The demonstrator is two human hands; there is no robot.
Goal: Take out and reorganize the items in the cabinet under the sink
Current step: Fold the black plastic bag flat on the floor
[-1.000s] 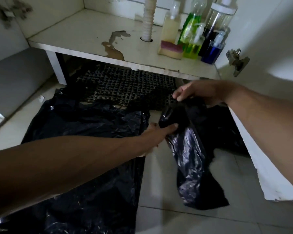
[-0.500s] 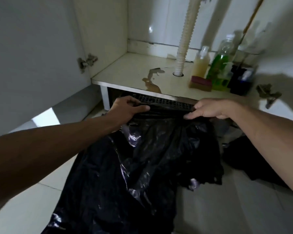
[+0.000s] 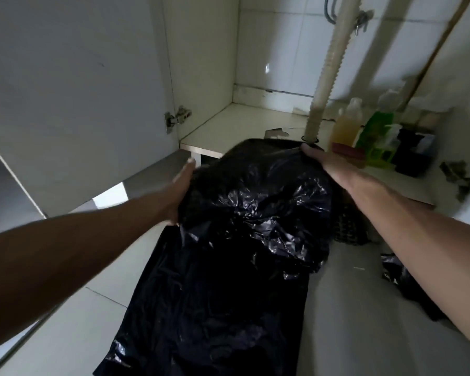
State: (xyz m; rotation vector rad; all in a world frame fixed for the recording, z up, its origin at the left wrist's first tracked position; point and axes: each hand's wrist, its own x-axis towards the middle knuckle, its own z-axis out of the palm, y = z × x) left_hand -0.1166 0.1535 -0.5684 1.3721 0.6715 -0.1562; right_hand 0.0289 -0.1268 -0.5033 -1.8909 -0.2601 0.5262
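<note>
Both of my hands are on a bulging black plastic bag (image 3: 255, 202) raised in front of the open cabinet: my left hand (image 3: 178, 192) lies flat, fingers straight, against its left side, while my right hand (image 3: 319, 161) holds its top right edge, fingers curled over the plastic. Farther right, on the cabinet shelf (image 3: 244, 126) past the drain hose (image 3: 324, 85), stand a yellowish bottle (image 3: 346, 126) and a green bottle (image 3: 375, 134). Another crumpled black bag (image 3: 407, 286) lies on the floor by my right forearm.

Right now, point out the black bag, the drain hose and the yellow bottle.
black bag (image 3: 255, 202): head view, crinkled upper bulge.
drain hose (image 3: 326, 77): head view, ribbed middle section.
yellow bottle (image 3: 345, 126): head view, liquid-filled body.
</note>
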